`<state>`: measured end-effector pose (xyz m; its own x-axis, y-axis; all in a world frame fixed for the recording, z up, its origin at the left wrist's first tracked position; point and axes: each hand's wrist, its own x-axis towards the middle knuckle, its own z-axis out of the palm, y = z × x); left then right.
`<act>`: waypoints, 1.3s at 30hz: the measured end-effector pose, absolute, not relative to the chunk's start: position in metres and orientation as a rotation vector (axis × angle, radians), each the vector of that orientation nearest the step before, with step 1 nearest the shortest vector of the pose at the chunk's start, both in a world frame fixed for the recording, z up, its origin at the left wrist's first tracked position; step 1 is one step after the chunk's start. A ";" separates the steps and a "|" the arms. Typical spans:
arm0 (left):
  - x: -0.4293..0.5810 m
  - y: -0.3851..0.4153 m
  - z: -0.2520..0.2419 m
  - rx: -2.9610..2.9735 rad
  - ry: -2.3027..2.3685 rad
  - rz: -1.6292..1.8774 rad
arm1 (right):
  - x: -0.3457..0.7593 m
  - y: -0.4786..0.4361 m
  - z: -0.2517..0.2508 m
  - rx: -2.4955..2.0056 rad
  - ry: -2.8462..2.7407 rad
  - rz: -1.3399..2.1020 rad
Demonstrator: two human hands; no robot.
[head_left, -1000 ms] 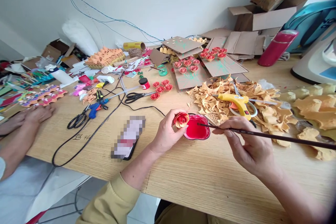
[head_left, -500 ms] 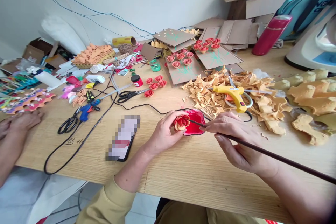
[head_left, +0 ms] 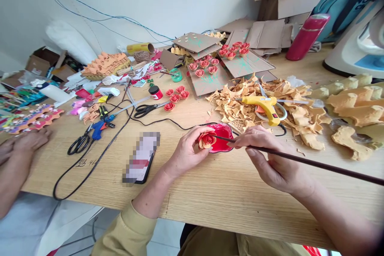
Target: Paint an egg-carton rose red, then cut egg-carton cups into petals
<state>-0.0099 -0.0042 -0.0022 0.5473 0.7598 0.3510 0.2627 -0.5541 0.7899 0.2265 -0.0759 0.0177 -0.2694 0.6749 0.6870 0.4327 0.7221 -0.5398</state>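
My left hand [head_left: 187, 152] is closed around a small paper rose [head_left: 207, 140], orange with red-painted petals, held just in front of a dish of red paint [head_left: 223, 136]. My right hand [head_left: 270, 160] pinches a long thin dark paintbrush [head_left: 300, 161]; the brush tip touches the rose at its right side. Both hands hover low over the wooden table [head_left: 216, 196], close together.
A phone [head_left: 141, 158] lies left of my hands. A yellow glue gun [head_left: 264, 106] rests on cardboard scraps [head_left: 249, 104]. Painted roses [head_left: 177, 96] sit on the table and on cardboard sheets [head_left: 210, 82]. Scissors [head_left: 148, 109] and black cables lie left. Another person's hands [head_left: 24, 142] rest at far left.
The brush moved left from over the paint dish to touch the rose in my left hand. The camera view shifted slightly; the rose stays in the same grip.
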 end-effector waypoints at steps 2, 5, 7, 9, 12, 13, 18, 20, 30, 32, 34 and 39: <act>-0.011 -0.003 -0.005 2.037 0.833 0.931 | 0.230 -0.076 0.014 -0.864 -1.858 0.290; -0.012 -0.003 -0.009 1.941 0.853 0.972 | 0.232 -0.077 0.011 -0.849 -1.821 0.261; -0.012 -0.003 -0.011 1.880 0.881 1.009 | 0.230 -0.077 0.011 -0.820 -1.835 0.245; -0.011 -0.004 -0.011 1.847 0.908 1.033 | 0.227 -0.078 0.013 -0.806 -1.859 0.237; -0.010 -0.006 -0.009 1.858 0.922 1.040 | 0.219 -0.079 0.017 -0.823 -1.882 0.201; -0.010 -0.006 -0.008 1.874 0.924 1.039 | 0.217 -0.079 0.018 -0.830 -1.895 0.174; -0.008 -0.010 -0.007 1.972 0.976 1.059 | 0.211 -0.078 0.019 -0.786 -2.047 -0.060; -0.008 -0.011 -0.007 1.996 0.987 1.077 | 0.211 -0.079 0.019 -0.740 -2.084 -0.140; -0.007 -0.010 -0.011 1.974 0.923 1.133 | 0.209 -0.084 0.020 -0.696 -2.093 -0.145; -0.007 -0.010 -0.012 1.977 0.918 1.123 | 0.208 -0.083 0.019 -0.719 -2.105 -0.155; -0.007 -0.010 -0.012 1.979 0.927 1.116 | 0.209 -0.083 0.019 -0.733 -2.100 -0.186; -0.006 -0.011 -0.010 1.980 0.963 1.142 | 0.211 -0.084 0.020 -0.698 -2.080 -0.212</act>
<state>-0.0063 -0.0105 -0.0102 0.3512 0.8374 0.4188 0.2718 -0.5192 0.8103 0.2112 -0.0839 0.0203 -0.4324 0.3981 0.8090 0.5529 0.8258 -0.1109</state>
